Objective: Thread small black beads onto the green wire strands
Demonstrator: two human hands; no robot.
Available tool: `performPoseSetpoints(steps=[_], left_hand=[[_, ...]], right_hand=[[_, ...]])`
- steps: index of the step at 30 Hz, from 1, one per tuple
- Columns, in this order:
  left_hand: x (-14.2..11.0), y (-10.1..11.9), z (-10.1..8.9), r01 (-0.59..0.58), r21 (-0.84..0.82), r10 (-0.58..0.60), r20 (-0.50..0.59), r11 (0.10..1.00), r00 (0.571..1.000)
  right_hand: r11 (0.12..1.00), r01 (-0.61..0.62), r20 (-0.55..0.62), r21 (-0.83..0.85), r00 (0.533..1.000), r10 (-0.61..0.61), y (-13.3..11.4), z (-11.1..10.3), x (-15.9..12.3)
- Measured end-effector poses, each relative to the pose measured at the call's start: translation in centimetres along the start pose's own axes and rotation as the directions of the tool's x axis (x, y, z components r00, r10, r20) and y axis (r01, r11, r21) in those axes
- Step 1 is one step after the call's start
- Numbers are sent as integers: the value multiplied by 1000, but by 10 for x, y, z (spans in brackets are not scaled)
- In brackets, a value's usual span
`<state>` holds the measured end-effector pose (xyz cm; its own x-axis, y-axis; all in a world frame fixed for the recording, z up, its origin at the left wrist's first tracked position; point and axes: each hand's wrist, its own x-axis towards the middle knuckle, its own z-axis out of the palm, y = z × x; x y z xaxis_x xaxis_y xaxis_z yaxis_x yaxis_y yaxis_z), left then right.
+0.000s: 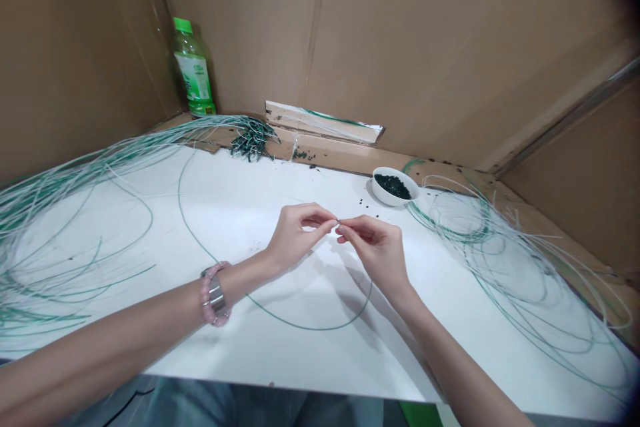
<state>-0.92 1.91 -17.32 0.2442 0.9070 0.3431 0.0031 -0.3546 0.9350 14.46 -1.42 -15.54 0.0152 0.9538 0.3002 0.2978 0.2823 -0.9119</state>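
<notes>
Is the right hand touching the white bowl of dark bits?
Apart: the head view shows the right hand well short of the white bowl, with white tabletop and a few scattered dark bits between them.

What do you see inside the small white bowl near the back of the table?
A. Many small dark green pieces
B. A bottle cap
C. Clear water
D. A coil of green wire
A. The small white bowl is partly filled with a heap of small dark green pieces.
</notes>
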Motion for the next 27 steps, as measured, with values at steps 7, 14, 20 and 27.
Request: performPoseSetpoints(steps=[7, 14, 20, 27], left_hand=[[1, 3, 1, 34, -20, -33, 56, 999, 998], [5, -5, -1, 26, 1, -26, -43, 1000, 999], [1, 0, 2, 0, 86, -3, 44, 996, 999], [23, -2, 2, 31, 124, -41, 74, 992, 996]], right_hand=[[999, -53, 27, 0, 998, 53, -1, 1, 2], [968, -105, 35, -229, 993, 117, -3, -10, 9], [994, -31, 93, -105, 995, 41, -2, -10, 10], [999, 41, -85, 24, 996, -39, -5, -10, 12]])
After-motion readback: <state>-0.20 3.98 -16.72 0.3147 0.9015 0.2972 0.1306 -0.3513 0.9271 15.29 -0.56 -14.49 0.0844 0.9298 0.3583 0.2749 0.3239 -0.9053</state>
